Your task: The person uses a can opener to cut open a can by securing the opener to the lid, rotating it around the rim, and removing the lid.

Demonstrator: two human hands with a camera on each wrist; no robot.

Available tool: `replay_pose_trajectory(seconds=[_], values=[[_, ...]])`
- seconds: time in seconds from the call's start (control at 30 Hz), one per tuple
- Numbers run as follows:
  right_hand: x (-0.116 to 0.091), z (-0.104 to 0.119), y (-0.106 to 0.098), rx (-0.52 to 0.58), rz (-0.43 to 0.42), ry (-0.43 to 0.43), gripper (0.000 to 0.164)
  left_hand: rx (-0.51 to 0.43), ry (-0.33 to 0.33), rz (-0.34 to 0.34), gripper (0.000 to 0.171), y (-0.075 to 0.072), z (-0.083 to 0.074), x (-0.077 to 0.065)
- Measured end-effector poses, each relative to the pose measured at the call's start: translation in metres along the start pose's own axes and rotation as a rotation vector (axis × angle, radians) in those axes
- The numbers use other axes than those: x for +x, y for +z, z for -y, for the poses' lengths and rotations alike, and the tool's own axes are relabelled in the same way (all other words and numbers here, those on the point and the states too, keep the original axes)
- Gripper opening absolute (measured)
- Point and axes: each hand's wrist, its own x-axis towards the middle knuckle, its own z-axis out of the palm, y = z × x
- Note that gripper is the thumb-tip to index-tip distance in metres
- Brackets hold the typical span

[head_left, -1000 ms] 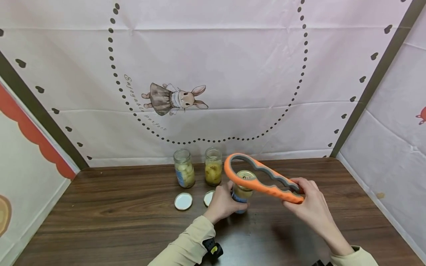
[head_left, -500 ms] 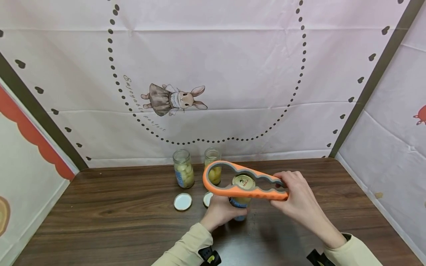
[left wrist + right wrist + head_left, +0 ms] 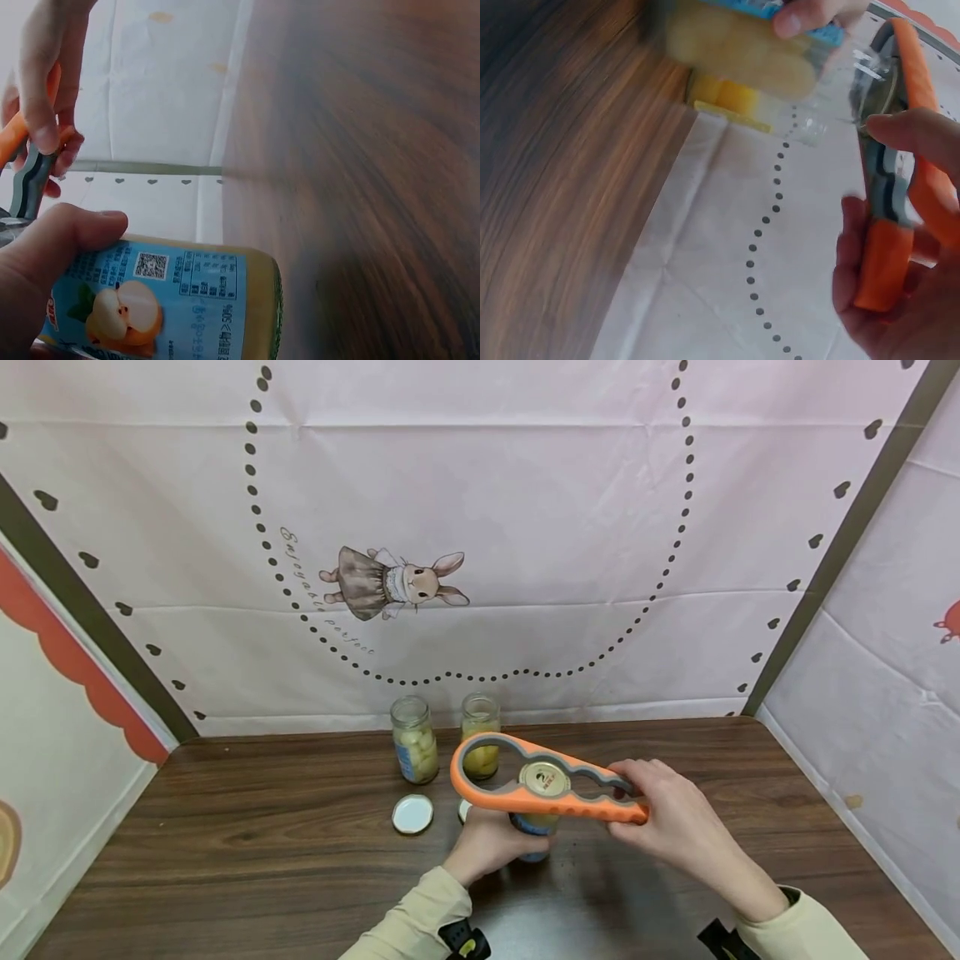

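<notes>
My left hand (image 3: 487, 843) grips a glass jar (image 3: 165, 300) with a blue fruit label around its body. The jar's gold lid (image 3: 545, 779) faces up toward the head camera. An orange and grey jar opener (image 3: 510, 798) surrounds the lid, its wavy inner edges on either side. Whether those edges press on the lid cannot be told. At the opener's handle end, my right hand (image 3: 667, 802) holds both arms between thumb and fingers. Pale fruit pieces (image 3: 735, 52) show through the glass in the right wrist view.
Two lidless jars of fruit stand at the back, one on the left (image 3: 414, 747) and one partly behind the opener (image 3: 480, 718). A white-lined lid (image 3: 412, 815) lies in front; another (image 3: 464, 811) is mostly hidden by my left hand. A cloth-covered wall (image 3: 570, 527) rises behind the table.
The opener has moved left and down from above the jar, and its loop now encircles the lid. The held jar has shifted slightly toward me.
</notes>
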Motion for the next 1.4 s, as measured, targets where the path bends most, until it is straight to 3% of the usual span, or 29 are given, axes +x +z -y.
replay_pose_trajectory(seconds=[0.2,0.4,0.77,0.93,1.07,1.3,1.4], values=[[-0.002,-0.002,0.002,-0.059,-0.067,-0.061,0.037,-0.019,0.012,0.040,0.056,-0.004,-0.001,-0.002],[-0.003,-0.004,0.005,-0.018,-0.125,-0.087,0.039,-0.030,-0.013,0.075,0.056,-0.007,-0.004,-0.001],[-0.004,-0.006,0.006,0.003,-0.168,-0.142,0.038,0.056,0.032,0.107,0.059,-0.010,-0.004,0.003],[-0.004,-0.009,0.007,0.028,-0.169,-0.165,0.038,0.091,0.012,0.127,0.059,-0.011,-0.004,0.002],[-0.005,-0.012,0.008,0.049,-0.156,-0.166,0.037,0.043,-0.022,0.150,0.062,-0.011,-0.005,0.000],[-0.008,-0.016,0.008,0.077,-0.154,-0.172,0.039,-0.020,0.009,0.206,0.059,-0.011,-0.001,0.000],[-0.008,-0.015,0.007,0.086,-0.160,-0.178,0.039,0.006,0.032,0.223,0.058,-0.012,0.000,0.000]])
